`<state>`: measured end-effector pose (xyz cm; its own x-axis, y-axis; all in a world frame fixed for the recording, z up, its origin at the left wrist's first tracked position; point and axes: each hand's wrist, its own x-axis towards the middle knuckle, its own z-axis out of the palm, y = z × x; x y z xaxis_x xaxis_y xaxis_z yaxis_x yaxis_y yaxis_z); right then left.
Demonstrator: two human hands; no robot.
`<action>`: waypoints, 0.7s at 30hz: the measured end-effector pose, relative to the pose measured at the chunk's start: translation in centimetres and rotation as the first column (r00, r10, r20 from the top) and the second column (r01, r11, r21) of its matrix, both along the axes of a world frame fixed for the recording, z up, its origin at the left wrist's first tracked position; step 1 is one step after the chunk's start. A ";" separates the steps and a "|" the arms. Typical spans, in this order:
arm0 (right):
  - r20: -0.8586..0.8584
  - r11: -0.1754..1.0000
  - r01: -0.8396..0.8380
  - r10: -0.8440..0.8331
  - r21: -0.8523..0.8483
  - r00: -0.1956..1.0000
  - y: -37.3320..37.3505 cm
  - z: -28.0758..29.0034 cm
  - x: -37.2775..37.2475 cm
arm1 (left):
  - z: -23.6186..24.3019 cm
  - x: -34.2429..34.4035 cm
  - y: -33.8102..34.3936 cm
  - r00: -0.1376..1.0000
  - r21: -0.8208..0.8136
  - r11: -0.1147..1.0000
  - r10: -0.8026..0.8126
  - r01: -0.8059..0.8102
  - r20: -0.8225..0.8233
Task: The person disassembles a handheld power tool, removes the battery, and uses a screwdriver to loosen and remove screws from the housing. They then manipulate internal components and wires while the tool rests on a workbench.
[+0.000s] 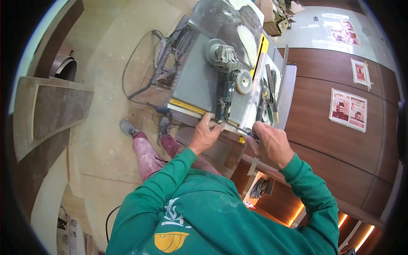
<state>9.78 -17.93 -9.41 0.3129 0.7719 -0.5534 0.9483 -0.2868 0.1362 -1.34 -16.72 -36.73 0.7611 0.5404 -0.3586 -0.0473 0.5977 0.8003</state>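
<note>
A partly opened angle grinder (228, 78), its dark inner parts showing, lies lengthwise on the grey worktop (193, 76). My left hand (205, 136) is closed at the rear end of the grinder, thumb and fingers pinching there. A screwdriver (239, 128) is gripped in my right hand (273, 144), its thin shaft pointing left toward that rear end. My fingers hide exactly where the tip touches. One round disc (214, 52) shows by the grinder's head, and another round disc (244, 81) lies at its right side.
Several hand tools (267, 95) lie right of the grinder, beside a yellow level (260, 55). A black cable (124, 78) loops over the floor on the left. Brown wall panels (327, 140) with taped printed sheets (348, 109) stand at the right. A cardboard box (272, 21) sits at the back.
</note>
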 end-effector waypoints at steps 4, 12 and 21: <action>0.062 0.968 0.074 -0.060 -0.239 0.996 -0.7 -0.4 1.5 | 0.3 -0.1 -0.3 0.997 -0.030 0.998 0.065 -0.063 0.038; 0.067 0.951 -0.278 0.272 0.131 0.960 -3.3 -1.1 1.5 | 1.3 -0.1 0.3 1.000 -0.083 0.997 -0.001 0.004 0.030; -0.182 0.757 0.241 -0.163 0.607 0.970 -6.5 -4.7 9.4 | 2.9 0.0 0.1 1.000 -0.189 0.982 0.017 -0.012 0.021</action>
